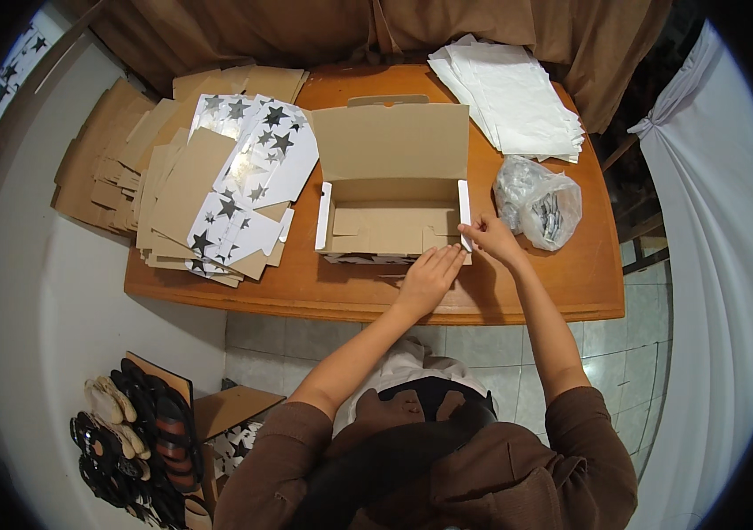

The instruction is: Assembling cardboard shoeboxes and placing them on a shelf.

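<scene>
This looks like a small packing workshop in a homelike room. The domestic side shows in the pale tiled floor (606,353), the white wall (50,309), the brown curtain (447,22) and the tied white drape (712,221). The packing side shows on the varnished wooden bench (350,299): stacked flat box blanks (169,190), an open cardboard box (394,141) and white paper sheets (509,102). Sandals (173,433) cluster near the wall.
</scene>
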Demonstrator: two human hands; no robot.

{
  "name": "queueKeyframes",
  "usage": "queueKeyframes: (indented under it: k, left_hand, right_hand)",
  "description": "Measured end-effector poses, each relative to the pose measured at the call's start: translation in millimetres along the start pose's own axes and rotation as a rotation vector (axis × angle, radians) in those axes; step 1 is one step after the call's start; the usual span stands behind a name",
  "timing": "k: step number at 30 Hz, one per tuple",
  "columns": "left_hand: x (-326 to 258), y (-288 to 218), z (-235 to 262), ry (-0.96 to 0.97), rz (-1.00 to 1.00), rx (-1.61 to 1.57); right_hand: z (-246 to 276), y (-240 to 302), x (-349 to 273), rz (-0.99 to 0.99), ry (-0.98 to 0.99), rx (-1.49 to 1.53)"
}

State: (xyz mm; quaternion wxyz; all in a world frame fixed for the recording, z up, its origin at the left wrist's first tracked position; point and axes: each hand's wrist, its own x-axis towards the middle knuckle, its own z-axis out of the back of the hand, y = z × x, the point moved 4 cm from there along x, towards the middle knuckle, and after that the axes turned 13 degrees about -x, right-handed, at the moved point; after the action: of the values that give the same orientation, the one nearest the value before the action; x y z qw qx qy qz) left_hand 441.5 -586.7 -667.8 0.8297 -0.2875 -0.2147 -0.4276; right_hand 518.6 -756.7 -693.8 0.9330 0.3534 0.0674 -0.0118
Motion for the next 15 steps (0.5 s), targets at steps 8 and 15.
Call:
queueKeyframes:
  k: [8,15]
  left_hand:
    - [11,13,-1,0.067,-0.019,-0.029]
    - [40,13,-1,0.042,0.022,-0.141]
  right_hand:
    - [-13,31,-2,-0.115,-0.12,-0.494]
    - [14,30,-6,-0.056,-0.023,-0.322]
